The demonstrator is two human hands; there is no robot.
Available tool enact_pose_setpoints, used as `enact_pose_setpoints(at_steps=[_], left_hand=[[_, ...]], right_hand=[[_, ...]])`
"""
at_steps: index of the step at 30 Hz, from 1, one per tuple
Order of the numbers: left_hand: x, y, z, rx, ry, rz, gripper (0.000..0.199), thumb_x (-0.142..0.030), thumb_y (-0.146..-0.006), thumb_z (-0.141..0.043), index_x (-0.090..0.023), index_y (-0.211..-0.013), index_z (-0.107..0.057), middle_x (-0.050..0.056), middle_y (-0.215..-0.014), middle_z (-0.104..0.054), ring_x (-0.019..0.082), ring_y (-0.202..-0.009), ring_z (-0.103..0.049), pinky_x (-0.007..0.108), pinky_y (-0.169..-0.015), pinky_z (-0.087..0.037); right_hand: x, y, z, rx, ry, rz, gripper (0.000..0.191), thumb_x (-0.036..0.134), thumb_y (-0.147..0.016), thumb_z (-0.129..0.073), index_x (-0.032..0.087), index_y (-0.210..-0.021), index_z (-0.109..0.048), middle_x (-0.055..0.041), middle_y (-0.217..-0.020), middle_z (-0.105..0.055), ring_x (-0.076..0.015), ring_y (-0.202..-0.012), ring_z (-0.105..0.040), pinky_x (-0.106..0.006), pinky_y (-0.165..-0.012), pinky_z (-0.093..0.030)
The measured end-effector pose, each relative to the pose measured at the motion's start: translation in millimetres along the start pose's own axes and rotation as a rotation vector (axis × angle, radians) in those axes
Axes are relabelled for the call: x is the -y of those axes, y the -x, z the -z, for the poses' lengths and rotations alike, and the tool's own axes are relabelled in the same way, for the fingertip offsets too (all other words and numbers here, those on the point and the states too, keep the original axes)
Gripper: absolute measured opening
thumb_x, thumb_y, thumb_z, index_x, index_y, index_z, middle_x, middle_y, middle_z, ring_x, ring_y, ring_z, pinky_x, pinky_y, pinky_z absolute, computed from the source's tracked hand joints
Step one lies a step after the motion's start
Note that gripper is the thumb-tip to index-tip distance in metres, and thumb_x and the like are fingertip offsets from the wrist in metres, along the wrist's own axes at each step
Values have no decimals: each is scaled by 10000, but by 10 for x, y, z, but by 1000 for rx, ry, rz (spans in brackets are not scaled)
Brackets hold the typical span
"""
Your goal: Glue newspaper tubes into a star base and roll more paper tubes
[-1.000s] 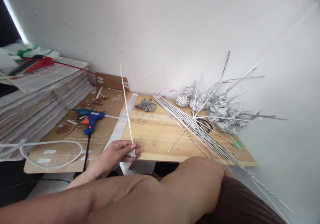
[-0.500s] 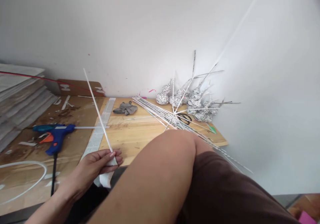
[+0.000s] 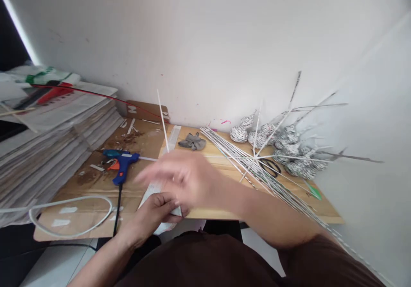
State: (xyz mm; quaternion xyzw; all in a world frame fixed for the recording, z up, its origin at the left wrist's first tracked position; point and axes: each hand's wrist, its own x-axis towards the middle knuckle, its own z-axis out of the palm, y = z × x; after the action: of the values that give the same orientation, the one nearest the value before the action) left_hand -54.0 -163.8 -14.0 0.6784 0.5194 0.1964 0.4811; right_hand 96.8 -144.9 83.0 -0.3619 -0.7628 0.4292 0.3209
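Observation:
My left hand (image 3: pixel 157 212) is closed near the table's front edge, pinching a strip of white paper (image 3: pixel 177 211). A thin white stick (image 3: pixel 162 120) rises from behind my hands; in the earlier view it ran down into the left fingers. Directly over and partly in front of the left hand is my right hand (image 3: pixel 189 180), smeared by motion. Its fingers point left and hide the stick's lower part, so whether it holds anything cannot be made out. A long printed paper strip (image 3: pixel 153 188) lies under and behind both hands.
Left of my hands lies a blue hot glue gun (image 3: pixel 123 165) on stained cardboard (image 3: pixel 86 180), beside tall paper stacks (image 3: pixel 77 146). To the right are rolled paper sticks (image 3: pixel 231 152), black-handled scissors (image 3: pixel 269 167) and gourd-shaped woven paper pieces (image 3: pixel 290 143). A grey crumpled cloth (image 3: pixel 192 141) lies behind.
My right arm has swung from across the foreground so its hand is over the left one. The view has turned left, showing more of the paper stacks. My left hand keeps its grip.

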Motion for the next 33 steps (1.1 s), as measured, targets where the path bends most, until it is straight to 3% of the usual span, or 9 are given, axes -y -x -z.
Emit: enact_pose_setpoints(at_steps=[2, 4, 7, 10, 15, 20, 23, 31, 33], left_hand=[[18, -11, 12, 99, 226, 22, 432, -504, -812, -559, -120, -864, -752, 95, -768, -737, 175, -706, -668, 218, -604, -532], [54, -26, 24, 241, 552, 116, 375, -482, -772, -654, -149, -925, -737, 94, -866, -737, 185, -789, -672, 271, -735, -546], [99, -54, 36, 311, 666, 179, 355, -484, -748, -693, -170, -907, -737, 78, -866, -727, 200, -830, -657, 310, -793, -538], [118, -75, 35, 316, 656, 176, 351, -486, -759, -684, -171, -906, -736, 71, -856, -721, 199, -838, -647, 301, -788, -530], [96, -77, 42, 316, 656, 208, 363, -494, -761, -680, -166, -912, -722, 69, -848, -711, 192, -821, -636, 296, -778, -522], [55, -73, 54, 325, 653, 215, 349, -489, -746, -696, -171, -887, -726, 69, -844, -707, 191, -826, -630, 292, -777, -517], [72, -77, 41, 310, 667, 202, 356, -483, -758, -689, -163, -912, -724, 75, -846, -704, 194, -828, -630, 306, -786, -519], [155, -86, 2, 298, 652, 175, 383, -503, -758, -682, -159, -925, -712, 68, -857, -708, 182, -814, -628, 294, -777, -520], [167, -84, -15, 286, 654, 168, 380, -490, -763, -685, -150, -931, -706, 72, -864, -708, 172, -804, -625, 287, -762, -522]], right_hand=[[-372, -219, 288, -223, 436, -99, 319, 306, -971, -398, 234, -1214, -592, -83, -1208, -601, -221, -1127, -541, -347, -946, -402], [-785, -367, 509, -261, 850, -362, 388, 291, -952, -447, 160, -1312, -508, -159, -1273, -546, -258, -1118, -540, -356, -930, -408], [-1257, -459, 644, -207, 931, -453, 318, 225, -933, -470, 129, -1221, -567, -180, -1189, -583, -249, -994, -602, -328, -837, -441], [-1455, -506, 624, -211, 972, -465, 288, 206, -969, -369, 147, -1135, -598, -163, -1104, -625, -249, -972, -617, -331, -809, -436], [-1529, -625, 621, -215, 975, -462, 321, 333, -993, -343, 186, -1130, -594, -139, -1005, -684, -258, -951, -637, -329, -773, -425], [-1576, -677, 668, -260, 915, -477, 558, 632, -927, -320, 187, -955, -654, -133, -948, -706, -274, -927, -645, -315, -726, -426], [-1561, -608, 661, -305, 862, -475, 654, 726, -875, -301, 185, -1013, -641, -132, -982, -702, -271, -925, -645, -310, -728, -433], [-1368, -195, 600, -500, 738, -334, 543, 445, -945, -436, 100, -1364, -433, -179, -1218, -594, -246, -1088, -565, -338, -913, -414], [-1252, -95, 522, -515, 594, -180, 430, 371, -926, -495, 132, -1277, -560, -160, -1208, -593, -247, -1083, -547, -352, -924, -410]])
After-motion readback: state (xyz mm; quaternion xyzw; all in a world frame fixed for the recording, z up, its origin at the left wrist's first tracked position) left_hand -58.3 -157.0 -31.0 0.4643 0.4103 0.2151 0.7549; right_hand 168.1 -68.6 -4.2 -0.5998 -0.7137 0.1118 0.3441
